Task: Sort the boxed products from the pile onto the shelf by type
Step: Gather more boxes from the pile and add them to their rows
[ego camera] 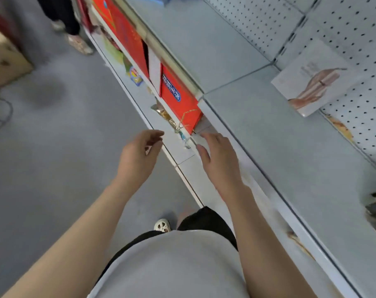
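Red boxes (178, 102) stand in a row on the lower shelf level, tucked under the front edge of the upper shelf (279, 136); I see the nearest one bearing a blue label and gold cord. My right hand (217, 160) hovers just beside its near corner, fingers loosely spread and holding nothing. My left hand (137, 155) hangs out over the grey floor (53, 147), fingers gently curled, also empty. Further back on the upper shelf a white box (314, 80) leans against the pegboard (355, 39).
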`<state>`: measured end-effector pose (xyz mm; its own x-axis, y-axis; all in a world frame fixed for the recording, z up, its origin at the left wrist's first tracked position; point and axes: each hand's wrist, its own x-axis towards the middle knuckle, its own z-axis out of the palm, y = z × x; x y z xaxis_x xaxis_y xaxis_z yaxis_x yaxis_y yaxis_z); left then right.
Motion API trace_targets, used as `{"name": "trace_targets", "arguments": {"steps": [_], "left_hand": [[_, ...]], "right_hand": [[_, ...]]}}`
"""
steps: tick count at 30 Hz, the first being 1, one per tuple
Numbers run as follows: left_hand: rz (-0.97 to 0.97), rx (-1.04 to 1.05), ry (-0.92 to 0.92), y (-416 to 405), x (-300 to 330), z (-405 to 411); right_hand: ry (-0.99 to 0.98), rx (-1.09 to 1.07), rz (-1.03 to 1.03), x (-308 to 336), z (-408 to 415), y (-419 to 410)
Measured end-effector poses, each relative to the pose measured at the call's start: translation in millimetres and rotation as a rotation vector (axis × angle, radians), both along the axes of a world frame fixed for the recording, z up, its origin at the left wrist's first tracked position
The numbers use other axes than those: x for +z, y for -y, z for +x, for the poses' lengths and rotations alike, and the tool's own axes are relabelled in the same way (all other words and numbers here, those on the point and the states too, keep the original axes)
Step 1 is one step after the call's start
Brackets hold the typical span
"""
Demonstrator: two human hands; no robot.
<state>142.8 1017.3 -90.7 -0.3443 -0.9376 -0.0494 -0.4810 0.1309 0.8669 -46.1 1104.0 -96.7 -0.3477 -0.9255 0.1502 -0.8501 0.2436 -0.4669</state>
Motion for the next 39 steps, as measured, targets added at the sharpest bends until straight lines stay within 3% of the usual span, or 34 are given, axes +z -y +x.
{"name": "trace_targets", "arguments": {"steps": [10,21,30,39], "left_hand": [[0.043,0.205,0.068,168.1,-21.6,71.0],[-0.028,0.215,0.104,446.1,6.9,76.7],[-0.165,-0.057,0.095,678.3,22.7,39.3],[-0.255,-0.339,0.129,871.9,37.5,-7.2]], "right_hand": [[0.048,0.205,0.018,-23.0,49.9,218.0],[0.059,0.17,-0.024,-0.2,40.7,494.4],[-0.036,-0.089,-0.104,25.1,-10.3,687.4],[-0.092,-0.369,0.001,38.9,-63.2,833.1]]}}
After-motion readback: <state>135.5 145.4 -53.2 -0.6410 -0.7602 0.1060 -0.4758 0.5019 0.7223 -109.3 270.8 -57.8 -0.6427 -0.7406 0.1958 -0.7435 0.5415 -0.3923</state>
